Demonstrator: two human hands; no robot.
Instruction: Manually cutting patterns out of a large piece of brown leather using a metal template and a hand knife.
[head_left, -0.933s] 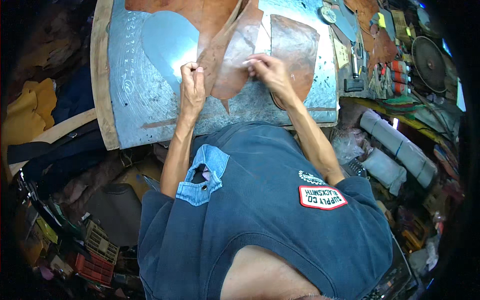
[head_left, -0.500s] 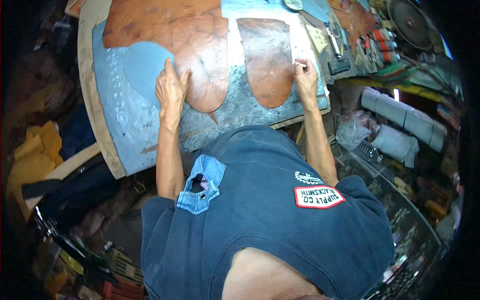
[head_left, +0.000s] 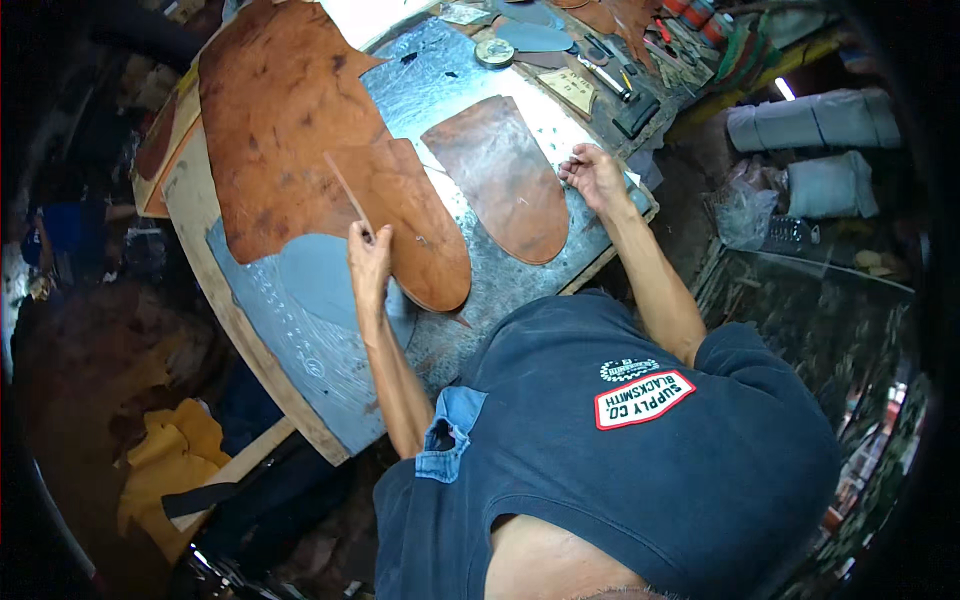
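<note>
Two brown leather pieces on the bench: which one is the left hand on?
The big irregular leather sheet, spreading to the bench's far left. The left hand rests on its near lobe, holding a thin strip. The smaller rounded leather piece lies apart, nearer the right hand.

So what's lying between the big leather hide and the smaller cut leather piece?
Head view: a bare strip of grey metal work surface separates the big leather hide from the cut leather piece.

At a cluttered bench, your left hand (head_left: 368,262) pinches a thin leather strip (head_left: 347,193) above the large brown hide (head_left: 300,130), while your right hand (head_left: 597,176) rests beside a cut, tongue-shaped leather piece (head_left: 503,175) (both lie on the metal sheet (head_left: 440,85)).
</note>
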